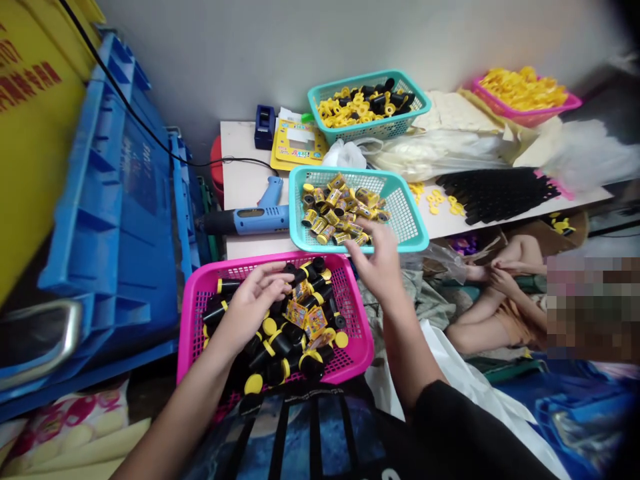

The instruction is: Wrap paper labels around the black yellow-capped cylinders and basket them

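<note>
My left hand (254,301) is over the pink basket (361,333), its fingers curled around a small black tube (299,275) at the fingertips. Part of that tube is hidden by the fingers. Beneath lie several black tubes with yellow caps (281,343) and printed yellow paper pieces (315,321). My right hand (379,259) hovers at the near rim of the teal basket (407,207), thumb and fingers apart, with nothing visible in it. Small yellow-labelled cylinders (333,212) fill the left part of that teal basket, close to my right fingertips.
A blue heat gun (257,219) lies left of the teal basket. Behind stand another teal basket (370,129) and a pink basket of yellow parts (525,113). Black strips (500,193) lie at right. Blue crates (120,180) rise at left; another person (515,287) sits at right.
</note>
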`<state>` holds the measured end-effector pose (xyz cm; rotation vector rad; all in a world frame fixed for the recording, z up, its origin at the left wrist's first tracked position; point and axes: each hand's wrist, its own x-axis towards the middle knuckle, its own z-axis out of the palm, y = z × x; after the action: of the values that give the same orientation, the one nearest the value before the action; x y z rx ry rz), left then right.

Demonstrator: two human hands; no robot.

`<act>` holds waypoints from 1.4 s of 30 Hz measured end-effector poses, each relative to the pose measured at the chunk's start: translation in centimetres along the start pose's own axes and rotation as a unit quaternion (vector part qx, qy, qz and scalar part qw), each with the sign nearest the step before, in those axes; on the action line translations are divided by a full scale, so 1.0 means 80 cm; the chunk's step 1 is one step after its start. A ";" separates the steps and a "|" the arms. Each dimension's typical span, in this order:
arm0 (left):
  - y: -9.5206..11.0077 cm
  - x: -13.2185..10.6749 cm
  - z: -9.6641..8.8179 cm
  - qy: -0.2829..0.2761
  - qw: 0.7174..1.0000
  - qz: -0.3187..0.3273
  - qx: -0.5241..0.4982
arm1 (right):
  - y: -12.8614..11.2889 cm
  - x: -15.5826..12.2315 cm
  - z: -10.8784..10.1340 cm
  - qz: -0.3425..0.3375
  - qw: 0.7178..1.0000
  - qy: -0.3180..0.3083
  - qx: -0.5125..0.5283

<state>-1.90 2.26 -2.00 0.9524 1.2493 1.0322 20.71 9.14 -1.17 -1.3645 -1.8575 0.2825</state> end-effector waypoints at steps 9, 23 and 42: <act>-0.019 0.001 -0.017 0.023 0.993 0.000 0.117 | -0.036 -0.093 0.073 0.039 0.947 -0.317 -0.019; -0.018 -0.005 0.008 -0.003 0.995 -0.063 -0.075 | -0.057 -0.063 0.051 0.160 0.911 -0.227 0.305; -0.028 0.000 -0.014 0.087 0.991 -0.074 -0.070 | 0.007 -0.093 0.027 -0.007 0.892 -0.409 -0.192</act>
<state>-2.81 1.66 -4.26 0.6636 1.3513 1.0877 20.32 3.38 -6.40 -1.6422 -2.7295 0.5704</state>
